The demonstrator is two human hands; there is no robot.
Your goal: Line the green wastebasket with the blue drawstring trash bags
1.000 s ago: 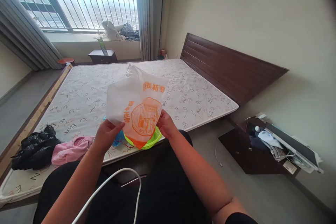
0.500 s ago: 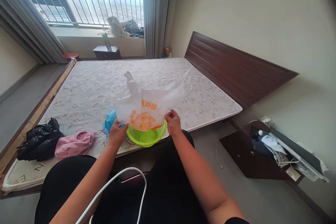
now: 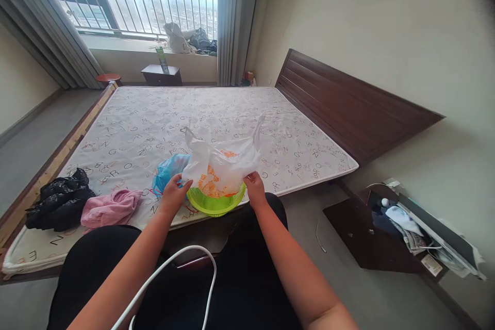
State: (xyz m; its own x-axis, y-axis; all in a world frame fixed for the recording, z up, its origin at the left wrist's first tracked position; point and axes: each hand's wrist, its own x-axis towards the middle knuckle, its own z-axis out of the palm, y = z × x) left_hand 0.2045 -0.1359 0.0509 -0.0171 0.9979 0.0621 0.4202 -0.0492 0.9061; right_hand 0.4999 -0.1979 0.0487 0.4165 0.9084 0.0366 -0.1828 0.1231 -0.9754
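Between my hands a white plastic bag (image 3: 240,167) with orange printing is stretched by its near corners. My left hand (image 3: 175,193) pinches its left corner, and my right hand (image 3: 255,190) pinches the right one. The bag's handles stick up on the far side, over the mattress. Beneath it is a lime-green plastic basket (image 3: 214,209), at the mattress edge near my knees; the bag hides its far part. A blue plastic bag (image 3: 168,170) lies just beyond my left hand.
On the mattress (image 3: 131,134), a pink towel (image 3: 112,209) and a black plastic bag (image 3: 58,201) lie to the left. A dark nightstand (image 3: 371,232) holding clothes stands at right. A white cable (image 3: 170,260) loops over my lap. The headboard (image 3: 348,103) rises at the right.
The white bag has sunk and crumpled, its far handles dropping toward me. More of the blue bag shows. Both hands keep their hold, and the view has shifted slightly.
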